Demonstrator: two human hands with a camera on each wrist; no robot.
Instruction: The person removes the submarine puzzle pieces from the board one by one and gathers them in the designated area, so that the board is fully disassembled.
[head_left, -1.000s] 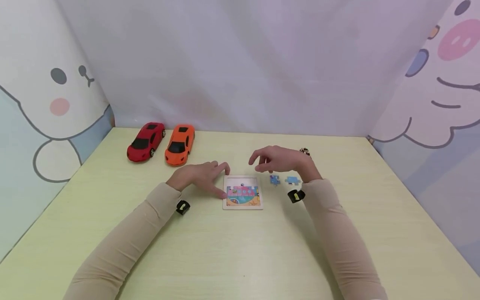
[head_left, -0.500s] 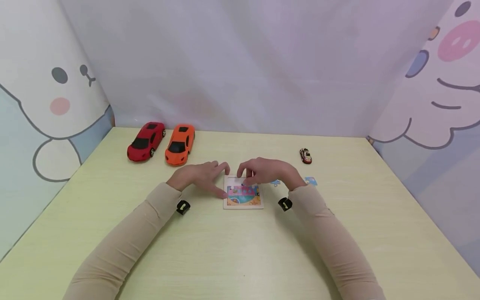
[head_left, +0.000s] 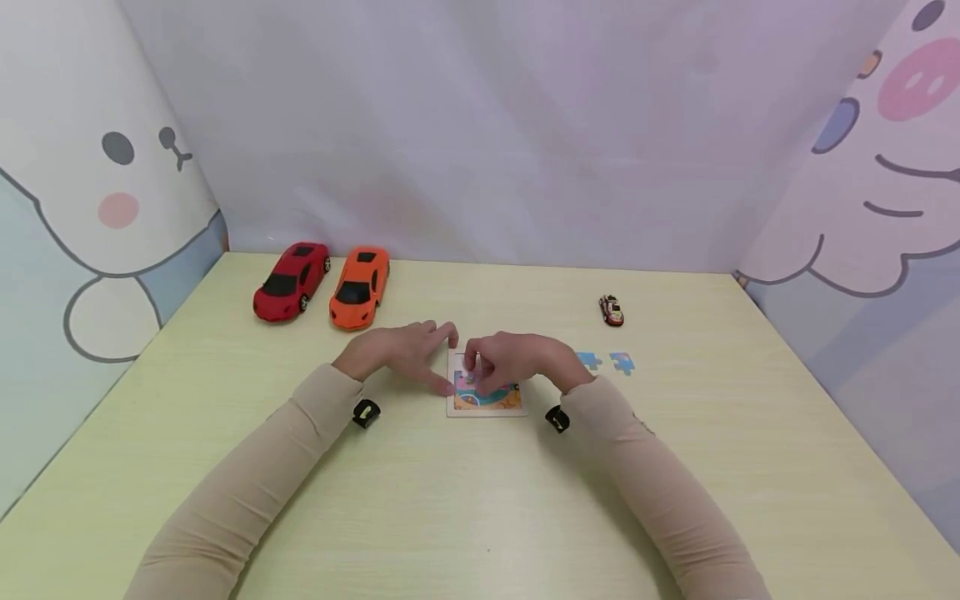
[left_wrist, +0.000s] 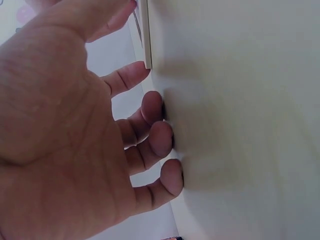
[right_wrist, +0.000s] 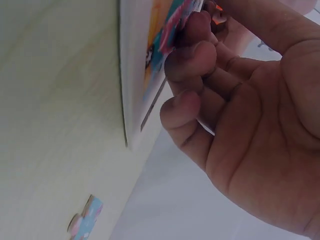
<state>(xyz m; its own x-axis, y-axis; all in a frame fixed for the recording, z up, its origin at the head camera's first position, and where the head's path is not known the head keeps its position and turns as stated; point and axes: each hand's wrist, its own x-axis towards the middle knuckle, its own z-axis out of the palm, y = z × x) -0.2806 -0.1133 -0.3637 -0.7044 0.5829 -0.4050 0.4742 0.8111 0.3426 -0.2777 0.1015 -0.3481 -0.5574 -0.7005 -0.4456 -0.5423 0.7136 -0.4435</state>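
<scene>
A square jigsaw puzzle point(head_left: 487, 400) with a pale frame lies on the table, printed in pink, teal and orange. My left hand point(head_left: 405, 350) spans its left side, with the thumb on the left edge and the index finger at the top left corner; the other fingers rest below the frame in the left wrist view. My right hand point(head_left: 513, 358) bends over the puzzle's upper part, curled fingers and thumb touching or just above the pink pieces. Whether a piece is between those fingertips is hidden. Loose blue puzzle pieces point(head_left: 588, 361) lie to the right.
A red toy car point(head_left: 281, 285) and an orange toy car point(head_left: 354, 292) stand at the back left. One small toy car point(head_left: 611, 310) is at the back right, behind the loose pieces. A grey cloth wall point(head_left: 480, 133) closes off the far table edge.
My right hand has moved left and down from beside the loose pieces onto the puzzle, uncovering the small car and another loose piece. My left hand has stayed put.
</scene>
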